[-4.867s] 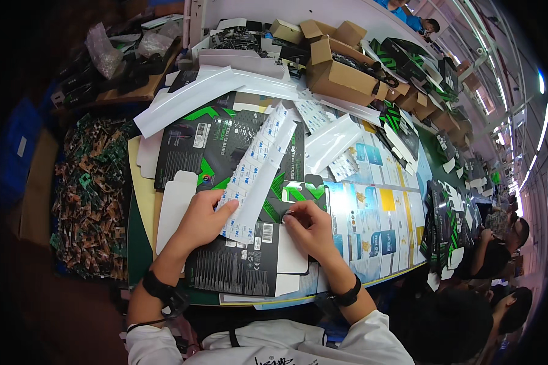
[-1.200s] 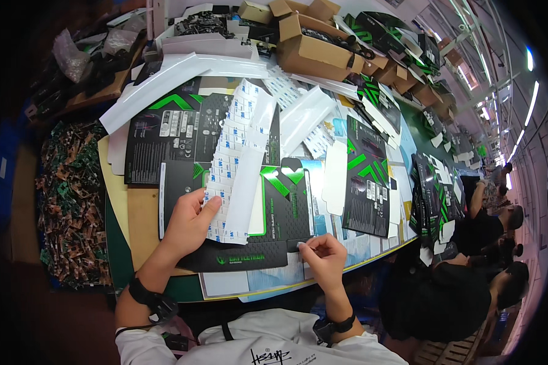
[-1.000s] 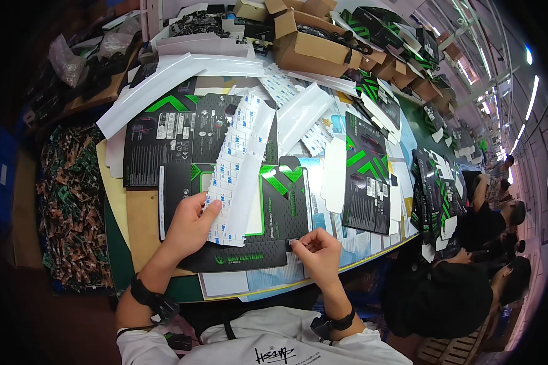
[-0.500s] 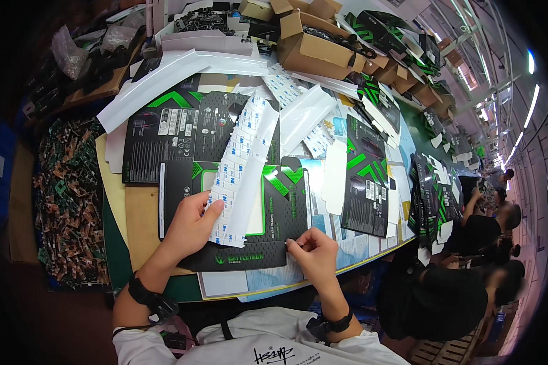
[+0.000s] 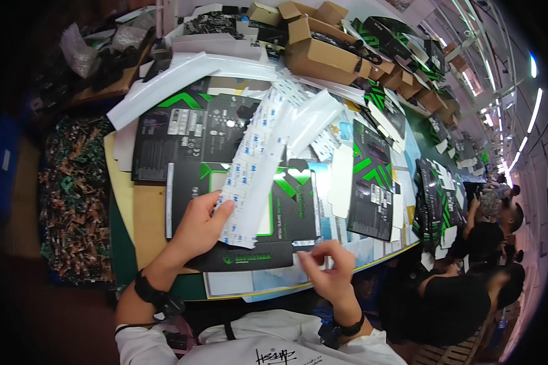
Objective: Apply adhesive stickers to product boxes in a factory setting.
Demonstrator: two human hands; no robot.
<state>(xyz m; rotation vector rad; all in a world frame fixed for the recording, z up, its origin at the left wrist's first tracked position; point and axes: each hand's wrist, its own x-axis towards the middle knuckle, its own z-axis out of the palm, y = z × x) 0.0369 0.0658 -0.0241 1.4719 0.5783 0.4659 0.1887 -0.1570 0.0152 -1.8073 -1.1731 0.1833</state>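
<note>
My left hand (image 5: 202, 224) is closed on the lower left edge of a long adhesive tape sheet (image 5: 245, 182), white with blue print and a glossy plain strip along its right side. Beneath it lies a flattened black and green printed box (image 5: 274, 243) with a green-rimmed window, which the sheet partly covers. A short adhesive tape piece (image 5: 303, 243) sits on the box near its lower right corner. Just below and right of that piece is my right hand (image 5: 331, 267), its thumb and forefinger apart and nothing visible between them; the other fingers are curled.
More flattened printed boxes (image 5: 371, 182) lie on the table, with white liner strips (image 5: 158, 91) and tape sheets behind. Open cardboard boxes (image 5: 326, 52) stand at the back. A heap of green and copper-coloured pieces (image 5: 76, 207) is at left. People in dark clothes (image 5: 456, 301) sit at right.
My right hand has left the box's lower right edge and moved down and right, its fingers parting. The short tape piece now shows there. My left hand still holds the sheet.
</note>
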